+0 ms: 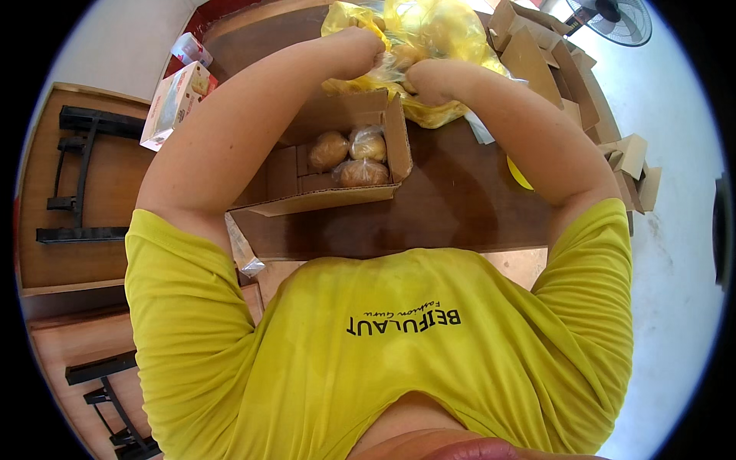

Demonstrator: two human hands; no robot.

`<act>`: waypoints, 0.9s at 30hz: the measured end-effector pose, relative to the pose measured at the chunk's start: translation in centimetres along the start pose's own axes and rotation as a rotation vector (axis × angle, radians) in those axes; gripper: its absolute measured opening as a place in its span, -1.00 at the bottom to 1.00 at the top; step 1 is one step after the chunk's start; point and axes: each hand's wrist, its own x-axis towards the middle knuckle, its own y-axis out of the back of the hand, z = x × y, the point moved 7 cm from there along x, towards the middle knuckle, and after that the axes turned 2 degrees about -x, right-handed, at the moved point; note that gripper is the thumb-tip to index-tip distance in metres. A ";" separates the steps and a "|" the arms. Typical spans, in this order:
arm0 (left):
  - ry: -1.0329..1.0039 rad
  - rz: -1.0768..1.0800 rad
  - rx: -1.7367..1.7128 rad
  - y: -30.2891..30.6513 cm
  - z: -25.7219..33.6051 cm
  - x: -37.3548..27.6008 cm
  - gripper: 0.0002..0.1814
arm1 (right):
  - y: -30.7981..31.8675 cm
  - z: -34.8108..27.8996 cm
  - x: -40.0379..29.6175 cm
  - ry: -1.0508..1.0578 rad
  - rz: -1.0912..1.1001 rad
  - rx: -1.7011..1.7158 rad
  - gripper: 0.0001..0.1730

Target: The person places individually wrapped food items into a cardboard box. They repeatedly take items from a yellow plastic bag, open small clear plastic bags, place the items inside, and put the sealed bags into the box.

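Note:
My left hand is closed on the edge of a yellow translucent plastic bag at the far side of the table. At the bag's near side, my right hand is bent inward; its fingertips are partly hidden. Between the hands, a round brown item shows among the plastic, with more round shapes inside the bag. Nearer to me stands an open cardboard box. In its right end lie three round, bun-like items, each wrapped in clear plastic. My left forearm hides part of the box.
The brown table carries a printed carton and a white-wrapped roll on the left. Opened cardboard boxes crowd the right side. A yellow round object lies under my right forearm. A fan stands beyond; folded tables lean left.

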 end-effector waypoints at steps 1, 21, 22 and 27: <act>-0.007 -0.004 -0.001 0.0 -0.1 0.0 -0.84 | -0.2 0.3 0.3 0.004 0.028 0.030 -0.73; 0.074 -0.097 -0.063 -1.4 -1.6 -0.5 -0.79 | -0.1 -1.6 -0.3 0.161 -0.037 0.093 -0.73; 0.065 -0.088 -0.046 -1.4 -1.6 -0.5 -0.79 | 0.1 -1.6 -0.3 0.159 -0.036 0.084 -0.74; 0.000 -0.050 0.023 -1.3 -1.7 -0.2 -0.80 | 0.1 -0.9 0.3 0.236 0.071 0.108 -0.85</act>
